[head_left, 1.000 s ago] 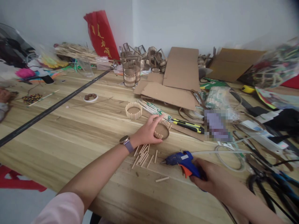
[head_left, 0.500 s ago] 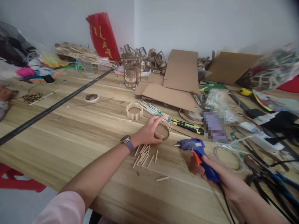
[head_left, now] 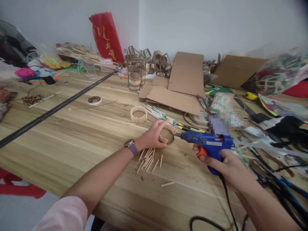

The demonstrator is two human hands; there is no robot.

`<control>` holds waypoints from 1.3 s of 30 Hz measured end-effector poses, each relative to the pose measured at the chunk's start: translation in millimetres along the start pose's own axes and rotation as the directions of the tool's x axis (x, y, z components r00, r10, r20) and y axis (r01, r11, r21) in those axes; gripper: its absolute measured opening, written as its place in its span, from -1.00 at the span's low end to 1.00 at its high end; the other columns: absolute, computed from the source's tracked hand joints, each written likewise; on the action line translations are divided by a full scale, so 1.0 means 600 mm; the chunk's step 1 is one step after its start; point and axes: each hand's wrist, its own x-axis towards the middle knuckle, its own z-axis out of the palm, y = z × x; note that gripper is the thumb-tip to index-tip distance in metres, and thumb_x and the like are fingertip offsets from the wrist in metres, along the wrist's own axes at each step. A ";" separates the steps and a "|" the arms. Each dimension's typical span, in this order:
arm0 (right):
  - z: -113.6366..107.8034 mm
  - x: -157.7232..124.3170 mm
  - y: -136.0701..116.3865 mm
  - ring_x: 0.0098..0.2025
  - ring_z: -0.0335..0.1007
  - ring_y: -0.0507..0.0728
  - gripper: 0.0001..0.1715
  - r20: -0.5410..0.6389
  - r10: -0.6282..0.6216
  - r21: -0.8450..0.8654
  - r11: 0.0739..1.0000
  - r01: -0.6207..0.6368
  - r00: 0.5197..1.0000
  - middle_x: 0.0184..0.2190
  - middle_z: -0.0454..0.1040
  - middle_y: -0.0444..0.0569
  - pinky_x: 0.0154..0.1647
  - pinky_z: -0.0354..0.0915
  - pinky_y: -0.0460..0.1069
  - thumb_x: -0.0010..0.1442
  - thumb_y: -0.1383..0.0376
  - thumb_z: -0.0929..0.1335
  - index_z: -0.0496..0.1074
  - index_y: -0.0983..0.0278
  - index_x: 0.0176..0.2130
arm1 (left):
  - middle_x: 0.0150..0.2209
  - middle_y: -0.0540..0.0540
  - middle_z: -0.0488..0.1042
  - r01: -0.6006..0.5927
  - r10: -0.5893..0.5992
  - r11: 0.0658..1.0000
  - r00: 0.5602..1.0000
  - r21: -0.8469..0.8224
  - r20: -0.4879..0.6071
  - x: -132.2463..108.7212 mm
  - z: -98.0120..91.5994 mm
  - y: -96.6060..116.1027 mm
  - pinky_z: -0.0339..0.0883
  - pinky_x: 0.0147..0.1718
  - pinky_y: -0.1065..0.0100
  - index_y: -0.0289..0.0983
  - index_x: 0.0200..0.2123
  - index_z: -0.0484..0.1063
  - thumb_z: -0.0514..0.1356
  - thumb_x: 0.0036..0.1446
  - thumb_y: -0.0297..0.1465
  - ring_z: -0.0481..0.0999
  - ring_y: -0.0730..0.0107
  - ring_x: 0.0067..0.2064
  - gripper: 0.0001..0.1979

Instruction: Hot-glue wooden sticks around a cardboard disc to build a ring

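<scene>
My left hand (head_left: 154,134) is closed around the left side of a small round basket (head_left: 170,128), whose rim is partly lined with short wooden sticks. My right hand (head_left: 222,162) grips a blue glue gun (head_left: 202,138) with an orange trigger. The gun's nozzle is at the right edge of the basket, where bare cardboard shows; whether it touches cannot be made out. Just below my left hand lie several loose short sticks (head_left: 148,160), and one single stick (head_left: 167,184) lies closer to me. A second stick-ringed basket (head_left: 139,115) stands behind my left hand.
A yellow and black utility knife (head_left: 190,127) lies behind the gun. Cardboard sheets (head_left: 175,99) and finished baskets (head_left: 136,77) stand farther back. Scissors (head_left: 276,192) and the gun's cord (head_left: 227,195) are at right. A black bar (head_left: 60,107) crosses the table; another person's hand (head_left: 4,95) is far left.
My right hand has lifted the glue gun and brought its nozzle left to the basket's edge, turning the gun more side-on. My left hand and the basket have stayed in place.
</scene>
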 end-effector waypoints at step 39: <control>0.067 0.010 0.025 -0.43 0.43 0.21 -0.60 0.048 0.082 -0.294 0.954 -0.065 0.995 -0.50 0.55 -0.06 -0.39 0.36 0.04 0.04 -0.05 0.34 0.54 0.19 -0.40 | 0.29 -0.30 0.05 0.011 -0.011 1.000 0.999 0.015 0.032 -0.021 -0.033 -0.009 -0.01 0.28 -0.08 -0.19 0.35 -0.17 0.42 -0.13 -0.41 0.04 -0.08 0.33 0.08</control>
